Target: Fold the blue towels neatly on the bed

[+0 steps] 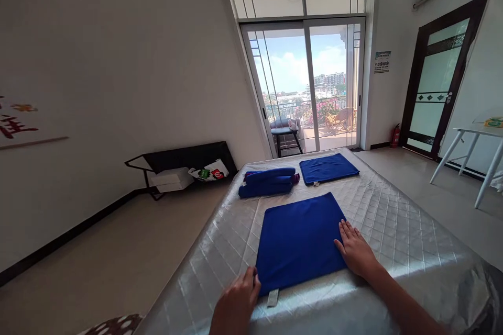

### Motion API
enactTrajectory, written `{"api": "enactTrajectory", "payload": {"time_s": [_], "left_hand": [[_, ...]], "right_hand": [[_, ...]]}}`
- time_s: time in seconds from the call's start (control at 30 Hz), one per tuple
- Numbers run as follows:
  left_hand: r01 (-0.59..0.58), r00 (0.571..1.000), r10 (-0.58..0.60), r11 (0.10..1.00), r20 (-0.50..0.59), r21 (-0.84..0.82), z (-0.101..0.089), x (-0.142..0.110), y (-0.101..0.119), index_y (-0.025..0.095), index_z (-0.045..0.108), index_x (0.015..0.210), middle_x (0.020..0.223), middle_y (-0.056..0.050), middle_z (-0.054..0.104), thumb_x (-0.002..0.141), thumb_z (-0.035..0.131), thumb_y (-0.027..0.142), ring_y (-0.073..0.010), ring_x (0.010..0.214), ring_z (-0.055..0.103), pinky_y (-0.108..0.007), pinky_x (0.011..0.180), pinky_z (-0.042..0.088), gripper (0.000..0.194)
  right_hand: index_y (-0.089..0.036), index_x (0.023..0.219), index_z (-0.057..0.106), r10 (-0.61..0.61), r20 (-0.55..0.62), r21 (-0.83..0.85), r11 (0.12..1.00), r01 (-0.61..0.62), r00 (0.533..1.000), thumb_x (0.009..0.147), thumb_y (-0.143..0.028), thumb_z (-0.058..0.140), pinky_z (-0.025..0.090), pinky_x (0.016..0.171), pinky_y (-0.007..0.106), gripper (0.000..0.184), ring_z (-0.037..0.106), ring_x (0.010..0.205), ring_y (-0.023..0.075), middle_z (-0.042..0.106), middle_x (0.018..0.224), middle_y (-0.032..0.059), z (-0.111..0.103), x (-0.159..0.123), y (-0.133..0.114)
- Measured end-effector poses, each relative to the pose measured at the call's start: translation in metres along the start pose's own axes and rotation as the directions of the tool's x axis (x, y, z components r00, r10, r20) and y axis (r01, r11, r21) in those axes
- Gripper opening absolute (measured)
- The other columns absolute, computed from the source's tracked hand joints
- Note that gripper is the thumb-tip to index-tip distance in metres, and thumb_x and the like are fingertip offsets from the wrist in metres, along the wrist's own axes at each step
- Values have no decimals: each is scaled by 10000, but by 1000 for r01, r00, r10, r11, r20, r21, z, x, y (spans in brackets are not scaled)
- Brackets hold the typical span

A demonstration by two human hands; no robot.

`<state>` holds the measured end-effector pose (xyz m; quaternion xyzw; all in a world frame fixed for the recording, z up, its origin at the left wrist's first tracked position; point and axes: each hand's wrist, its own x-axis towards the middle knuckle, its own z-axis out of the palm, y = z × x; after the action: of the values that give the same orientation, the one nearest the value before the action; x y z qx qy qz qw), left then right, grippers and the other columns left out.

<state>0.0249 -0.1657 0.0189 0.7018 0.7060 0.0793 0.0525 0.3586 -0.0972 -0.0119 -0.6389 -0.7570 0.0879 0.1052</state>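
Note:
A flat blue cloth (301,243), roughly square with a white label at its near edge, lies on the quilted mattress (220,251). At its near left corner, my left hand (239,296) is closed with the fingers curled on the edge. Along the right edge rests my right hand (356,251), open, palm down and fingers stretched out. Farther back is a second flat blue cloth (329,168), also with a small label. To the left of that one, a stack of folded blue cloths (268,183) shows some purple fabric at its right end.
Left of the mattress, a low black rack (188,159) holds a white box (172,179) and a printed bag (210,171). A sliding glass door (306,89) stands beyond the mattress. On the right are a white table (477,131) and a fire extinguisher (395,136).

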Motion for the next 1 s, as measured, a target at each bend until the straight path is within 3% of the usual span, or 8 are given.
{"api": "enactTrajectory", "payload": {"time_s": [0.13,0.3,0.4,0.53,0.7,0.8,0.9,1.0], "left_hand": [[-253,955,239,965,-176,-64,-1,31,62,221,670,1066,1005,-79,738,1013,318,270,-217,957,702,-348,885,537,360],[-608,786,596,794,-165,-30,33,73,171,197,609,1318,1406,-131,613,1039,379,330,-258,1314,554,-430,1103,449,385],[-653,753,650,757,-107,4,58,84,195,206,456,1491,1553,-128,470,1065,283,368,-267,1464,381,-485,1181,354,487],[-534,842,534,845,-76,24,74,88,158,203,397,1537,1600,-119,395,1059,204,490,-285,1500,308,-525,1202,315,590],[-256,964,262,962,-53,97,73,78,53,223,346,1563,1629,-97,337,1040,171,557,-288,1518,263,-541,1217,272,645],[-117,989,124,989,-75,94,74,63,0,148,319,1569,1634,-139,307,1029,151,576,-285,1523,247,-519,1221,268,709],[-75,991,81,995,-106,59,78,51,-23,99,288,1573,1641,-154,277,1021,141,592,-268,1526,236,-479,1230,262,755],[-69,988,74,997,-137,41,84,48,-25,86,298,1567,1639,-153,284,1016,168,595,-271,1524,240,-466,1234,257,762]], "right_hand": [[-64,1567,316,-18,-11,31,999,18,1000,1036,-450,228,200,1239,451,663,183,1533,251,241,1642,153,-1,-3,-2],[-92,1570,322,-40,-18,9,999,40,999,1017,-340,279,253,1220,480,607,211,1526,264,267,1632,150,7,-2,3],[-103,1566,338,-65,-14,-20,998,65,998,971,-222,315,279,1213,472,607,237,1519,266,289,1620,140,10,-1,6],[-63,1567,311,-18,12,-29,999,19,1000,1015,-339,276,242,1226,457,618,216,1524,263,256,1631,152,3,-3,0],[-34,1575,263,33,54,1,999,-33,998,1034,-421,217,177,1246,420,668,172,1536,235,204,1651,142,-6,-5,-8],[-51,1579,268,28,57,-23,999,-26,998,1034,-430,202,168,1246,411,667,169,1537,222,204,1654,130,-6,-5,-7],[-50,1585,242,41,81,-58,998,-36,996,1032,-434,193,163,1246,403,675,162,1539,219,193,1660,127,-3,-4,-3],[-71,1593,228,65,138,-89,995,-53,988,1028,-456,198,169,1242,406,685,168,1538,223,186,1664,115,-3,2,3]]}}
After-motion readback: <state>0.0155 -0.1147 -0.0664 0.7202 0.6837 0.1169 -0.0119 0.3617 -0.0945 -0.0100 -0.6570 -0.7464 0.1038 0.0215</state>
